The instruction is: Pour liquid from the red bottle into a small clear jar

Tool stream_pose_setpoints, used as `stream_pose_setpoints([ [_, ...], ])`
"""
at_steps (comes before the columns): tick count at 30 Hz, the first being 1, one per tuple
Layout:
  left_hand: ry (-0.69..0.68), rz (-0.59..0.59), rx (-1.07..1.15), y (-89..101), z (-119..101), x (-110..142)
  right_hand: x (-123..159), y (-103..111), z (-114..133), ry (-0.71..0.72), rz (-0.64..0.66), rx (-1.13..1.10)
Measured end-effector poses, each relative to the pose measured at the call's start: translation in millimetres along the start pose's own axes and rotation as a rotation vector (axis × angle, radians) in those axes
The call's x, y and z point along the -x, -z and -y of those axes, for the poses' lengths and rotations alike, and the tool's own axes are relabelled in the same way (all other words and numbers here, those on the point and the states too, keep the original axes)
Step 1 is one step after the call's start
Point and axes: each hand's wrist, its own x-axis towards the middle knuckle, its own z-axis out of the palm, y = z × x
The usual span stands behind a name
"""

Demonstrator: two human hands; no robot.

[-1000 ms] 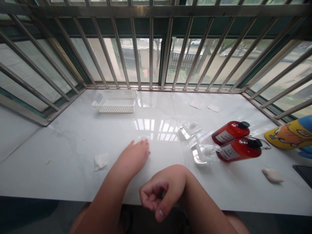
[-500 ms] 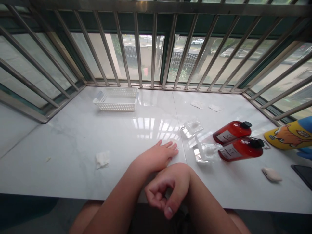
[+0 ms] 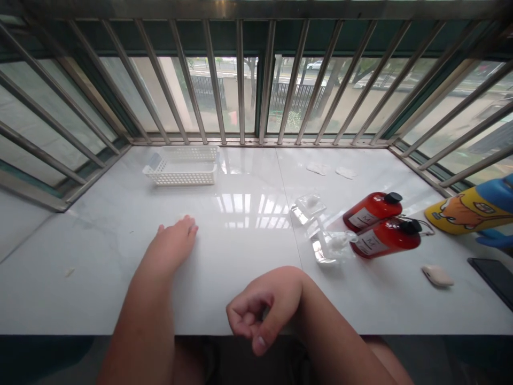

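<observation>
Head view. Left hand noted left of centre, released and laid flat, palm down, fingers together, on the countertop; nothing seen gripped beneath it, though the underside stays hidden. Right hand at the lower centre, at the near edge, loosely clenched with the thumb tucked against the curled fingers; no object visible inside.

Judged advisable: keep the palm flat and the pressure even, since the glossy surface looks slick, and keep the forearm low.

Countertop: white polished stone or tile, faintly veined, mirror-bright, with one seam running up the middle.

Right of centre: two crinkled clear packets, near two red translucent bottles lying on their sides, black caps, pale labels. Upper left: white perforated plastic basket, rectangular. Far right: smooth pale oval piece and another person's yellow printed sleeve. Grey metal bars across the top.
</observation>
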Motion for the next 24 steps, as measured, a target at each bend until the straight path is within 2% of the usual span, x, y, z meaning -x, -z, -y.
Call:
stream_pose_setpoints([
  [3, -0.047, -0.003, 0.026, -6.5, -11, -14, -1, -1, 2, 0.007, 0.013, -0.008],
  [8, -0.373, 0.121, 0.135, -22.3, -76, -16, -5, -3, 5, -0.009, 0.031, -0.029],
  [12, -0.78, 0.429, 0.312, -30.5, -120, 3, -8, -3, 4, -0.037, 0.036, -0.021],
  [14, -0.857, 0.515, 0.316, -28.6, -126, 14, -8, -3, 3, -0.05, 0.021, -0.001],
  [16, -0.819, 0.517, 0.286, -21.8, -121, 24, -8, -4, 3, -0.053, 0.005, -0.001],
  [18, -0.7, 0.479, 0.239, -11.1, -106, 31, -7, -5, 4, -0.05, -0.009, -0.016],
  [24, -0.112, 0.292, -0.008, 19.0, -32, 36, -7, -8, 8, -0.068, -0.056, 0.006],
])
